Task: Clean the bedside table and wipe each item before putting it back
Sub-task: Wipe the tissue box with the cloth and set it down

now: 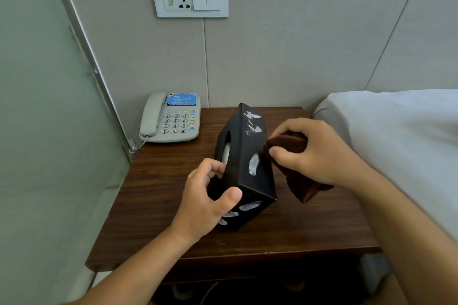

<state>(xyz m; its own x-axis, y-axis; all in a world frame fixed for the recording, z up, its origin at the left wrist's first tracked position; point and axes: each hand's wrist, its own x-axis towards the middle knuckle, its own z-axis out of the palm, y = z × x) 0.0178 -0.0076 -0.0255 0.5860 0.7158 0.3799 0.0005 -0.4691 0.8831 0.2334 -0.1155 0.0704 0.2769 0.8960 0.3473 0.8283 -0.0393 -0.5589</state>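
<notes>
Wood-grain bedside table (pixel 158 195): left hand (pixel 205 200) grips tilted black tissue box (pixel 247 156); right hand (pixel 314 151) pinches brown cloth (pixel 297 171).

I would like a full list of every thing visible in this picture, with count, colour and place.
bedside table: one, dark brown wood, centre, against the wall
telephone: one, grey with a blue label, back left corner of the table
tissue box: one, black with white feather marks, tilted over the table
cloth: one, dark brown, against the right side of the box
wall plate: one, white, socket and switches, on the wall above
bed: one, pale grey cover, right of the table
left hand: one, grips the box's near end
right hand: one, holds the cloth
</notes>
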